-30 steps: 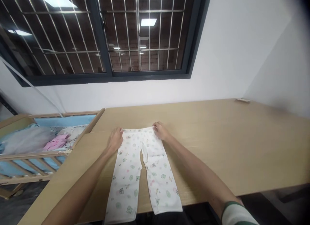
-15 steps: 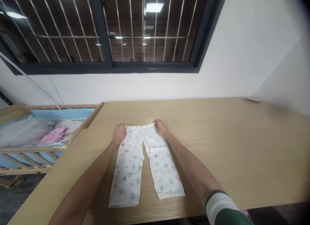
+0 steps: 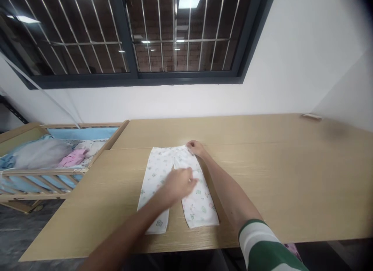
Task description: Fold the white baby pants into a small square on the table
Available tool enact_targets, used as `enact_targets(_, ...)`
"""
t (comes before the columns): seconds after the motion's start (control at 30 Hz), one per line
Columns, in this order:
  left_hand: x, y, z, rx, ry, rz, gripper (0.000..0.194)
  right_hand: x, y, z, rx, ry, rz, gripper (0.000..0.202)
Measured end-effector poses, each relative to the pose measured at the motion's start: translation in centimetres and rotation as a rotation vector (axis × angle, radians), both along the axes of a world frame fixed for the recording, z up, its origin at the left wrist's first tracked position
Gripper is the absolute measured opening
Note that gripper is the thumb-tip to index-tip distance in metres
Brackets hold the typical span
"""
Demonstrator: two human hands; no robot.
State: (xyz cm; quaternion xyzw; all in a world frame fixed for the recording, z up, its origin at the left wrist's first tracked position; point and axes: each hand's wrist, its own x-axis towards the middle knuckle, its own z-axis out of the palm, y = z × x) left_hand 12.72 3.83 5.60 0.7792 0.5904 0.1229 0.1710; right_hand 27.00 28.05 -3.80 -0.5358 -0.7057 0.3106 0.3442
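A pair of white baby pants (image 3: 201,208) with small green and pink animal prints lies flat on the wooden table, waistband toward the wall and legs toward me. My right hand (image 3: 196,147) pinches the right corner of the waistband. Over the middle of the pants, near the crotch, is my left hand (image 3: 180,182), smeared by motion. Its fingers point right, above the right leg. Whether it touches the cloth I cannot tell. My left forearm hides part of the left leg.
The pale wooden table (image 3: 276,177) reaches to the white wall. A wooden crib (image 3: 43,172) with blue lining, bedding and a pink cloth (image 3: 73,157) stands at the left. A small flat white object (image 3: 311,116) lies at the far right. A barred window (image 3: 186,41) is above.
My left hand has let go of the left waistband corner and moved right and toward me, over the pants. My right hand stays at its corner. The view has shifted slightly.
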Motion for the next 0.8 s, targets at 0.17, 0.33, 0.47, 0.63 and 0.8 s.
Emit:
enact_targets(0.17, 6.1, -6.8, -1.1, -0.112, 0.159, -0.167, 0.054, 0.5, 0.3, 0.7, -0.042, 0.059, 0.04, 0.021)
enact_targets(0.33, 7.5, -7.8, -2.6, -0.169, 0.161, -0.147, 0.049, 0.3, 0.6, 0.4, -0.061, 0.051, 0.018, 0.014)
enact_targets(0.47, 7.2, -7.5, -2.9, -0.174, 0.161, -0.123, 0.038, 0.0, 0.7, -0.1, -0.046, 0.041, -0.018, 0.011)
enact_targets(0.63, 7.2, -7.6, -3.0, -0.165, 0.144, -0.124, 0.04, -0.3, 0.2, -0.2, -0.037, 0.027, -0.015, 0.01)
enact_targets(0.8, 6.6, -7.9, -2.5, -0.189, 0.095, -0.09, 0.037, -1.1, -1.0, 0.7, -0.038, -0.005, -0.036, 0.011)
